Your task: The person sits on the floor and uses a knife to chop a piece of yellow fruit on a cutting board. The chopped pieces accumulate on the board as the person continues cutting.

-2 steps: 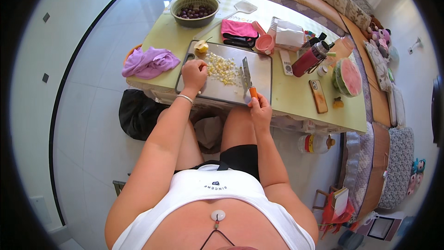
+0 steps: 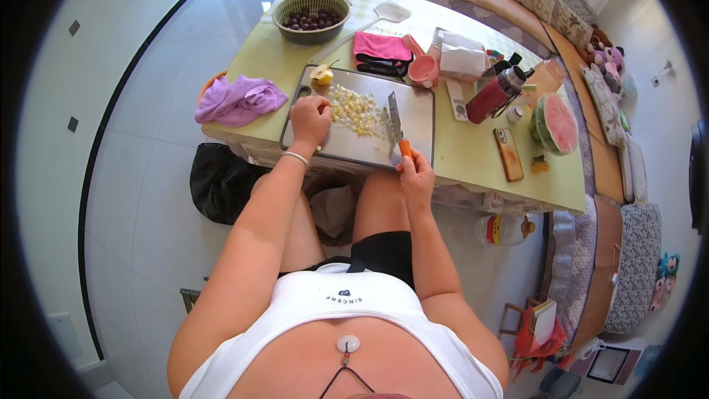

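My right hand (image 2: 417,176) is closed round the orange handle of a kitchen knife (image 2: 394,116), whose blade points away from me over the right part of the cutting board (image 2: 415,107). On the board's middle lie many small diced pale-yellow and white pieces (image 2: 358,112). My left hand (image 2: 311,117) rests at the board's left side with its fingers curled in; whatever they may hold is hidden. Just beyond it, at the board's far left corner, sits a cut apple or pear piece (image 2: 322,74) with its stem showing.
A green basket (image 2: 278,15) of dark round fruit stands far left, near a lilac cloth (image 2: 240,101). Beyond the board are a pink cloth (image 2: 380,46) and pink cup (image 2: 423,70). To the right: a remote (image 2: 456,100), red flask (image 2: 493,96), phone (image 2: 508,154) and cut watermelon (image 2: 554,124).
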Demonstrator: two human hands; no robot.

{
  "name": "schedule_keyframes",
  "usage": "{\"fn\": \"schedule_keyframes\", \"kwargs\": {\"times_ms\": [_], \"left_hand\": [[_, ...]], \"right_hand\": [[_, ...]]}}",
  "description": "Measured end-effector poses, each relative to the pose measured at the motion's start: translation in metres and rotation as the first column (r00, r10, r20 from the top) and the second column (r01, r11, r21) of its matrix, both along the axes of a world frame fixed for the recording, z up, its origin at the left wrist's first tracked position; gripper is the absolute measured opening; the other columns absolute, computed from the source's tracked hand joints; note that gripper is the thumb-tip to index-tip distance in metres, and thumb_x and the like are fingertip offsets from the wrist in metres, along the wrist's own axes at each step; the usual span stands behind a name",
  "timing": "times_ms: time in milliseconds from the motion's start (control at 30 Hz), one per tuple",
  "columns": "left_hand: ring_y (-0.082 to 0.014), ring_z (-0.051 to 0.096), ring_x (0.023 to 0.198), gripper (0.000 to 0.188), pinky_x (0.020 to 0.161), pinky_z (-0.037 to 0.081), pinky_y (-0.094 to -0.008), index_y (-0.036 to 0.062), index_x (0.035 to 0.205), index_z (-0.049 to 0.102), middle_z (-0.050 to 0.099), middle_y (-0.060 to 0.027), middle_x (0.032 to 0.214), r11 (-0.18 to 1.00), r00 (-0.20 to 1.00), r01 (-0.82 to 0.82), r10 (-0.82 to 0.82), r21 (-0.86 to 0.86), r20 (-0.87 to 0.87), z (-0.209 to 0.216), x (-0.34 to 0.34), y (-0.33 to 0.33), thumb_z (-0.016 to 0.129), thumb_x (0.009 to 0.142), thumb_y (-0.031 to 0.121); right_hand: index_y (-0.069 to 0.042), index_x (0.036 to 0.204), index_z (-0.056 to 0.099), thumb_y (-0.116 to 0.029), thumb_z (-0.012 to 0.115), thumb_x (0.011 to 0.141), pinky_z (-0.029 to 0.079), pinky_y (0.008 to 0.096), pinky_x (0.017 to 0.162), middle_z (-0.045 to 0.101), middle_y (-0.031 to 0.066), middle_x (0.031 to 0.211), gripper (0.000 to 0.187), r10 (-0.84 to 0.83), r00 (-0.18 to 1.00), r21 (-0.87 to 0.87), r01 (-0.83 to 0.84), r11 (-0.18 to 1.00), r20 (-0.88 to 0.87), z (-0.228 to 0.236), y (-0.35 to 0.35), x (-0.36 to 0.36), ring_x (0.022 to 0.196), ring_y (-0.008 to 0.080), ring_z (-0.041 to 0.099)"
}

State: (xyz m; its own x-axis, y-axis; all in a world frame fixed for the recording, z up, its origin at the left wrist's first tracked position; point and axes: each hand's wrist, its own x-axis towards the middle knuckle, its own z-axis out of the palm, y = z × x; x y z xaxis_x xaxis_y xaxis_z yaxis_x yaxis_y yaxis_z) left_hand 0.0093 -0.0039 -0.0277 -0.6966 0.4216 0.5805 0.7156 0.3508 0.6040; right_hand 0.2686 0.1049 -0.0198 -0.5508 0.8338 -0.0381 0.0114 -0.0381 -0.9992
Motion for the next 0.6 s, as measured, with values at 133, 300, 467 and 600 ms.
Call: {"fn": "schedule_keyframes", "kwargs": {"times_ms": [133,300,467,600], "left_hand": [[-0.0300,0.063,0.076,0.007,0.071,0.050,-0.0414,0.0063,0.077,0.070,0.066,-0.0107,0.075,1.000,1.000,-0.002,0.002,0.017,-0.009,0.000,0.001,0.000,0.067,0.076,0.012],[-0.0299,0.063,0.075,0.007,0.070,0.050,-0.0414,0.0062,0.076,0.070,0.066,-0.0108,0.075,1.000,1.000,-0.002,0.002,0.009,-0.005,0.001,0.001,0.001,0.067,0.076,0.012],[-0.0296,0.062,0.075,0.007,0.070,0.050,-0.0414,0.0063,0.076,0.070,0.066,-0.0107,0.074,1.000,1.000,-0.004,0.004,0.011,-0.015,0.000,0.000,0.000,0.066,0.076,0.012],[-0.0296,0.062,0.075,0.007,0.070,0.050,-0.0415,0.0065,0.076,0.070,0.066,-0.0105,0.074,1.000,1.000,-0.003,0.003,0.003,-0.013,-0.001,0.001,0.000,0.066,0.076,0.012]], "right_hand": [[0.000,0.121,0.064,-0.015,0.061,0.097,0.043,0.0204,0.063,0.063,-0.0009,0.081,0.029,-0.004,1.000,0.054,0.005,0.999,-0.011,0.003,-0.002,-0.003,0.072,0.0047,0.055],[-0.001,0.121,0.064,-0.015,0.060,0.097,0.042,0.0201,0.063,0.062,-0.0018,0.079,0.028,-0.022,1.000,0.082,0.024,0.996,-0.019,-0.002,0.000,-0.005,0.071,0.0043,0.055],[-0.001,0.121,0.065,-0.015,0.060,0.097,0.043,0.0203,0.063,0.063,-0.0018,0.079,0.028,0.039,0.999,0.034,-0.040,0.999,0.036,0.007,-0.002,-0.002,0.070,0.0045,0.055],[0.000,0.121,0.064,-0.015,0.060,0.097,0.044,0.0209,0.062,0.063,-0.0009,0.080,0.029,0.058,0.998,0.035,-0.059,0.998,0.025,0.009,-0.005,-0.007,0.071,0.0051,0.057]]}}
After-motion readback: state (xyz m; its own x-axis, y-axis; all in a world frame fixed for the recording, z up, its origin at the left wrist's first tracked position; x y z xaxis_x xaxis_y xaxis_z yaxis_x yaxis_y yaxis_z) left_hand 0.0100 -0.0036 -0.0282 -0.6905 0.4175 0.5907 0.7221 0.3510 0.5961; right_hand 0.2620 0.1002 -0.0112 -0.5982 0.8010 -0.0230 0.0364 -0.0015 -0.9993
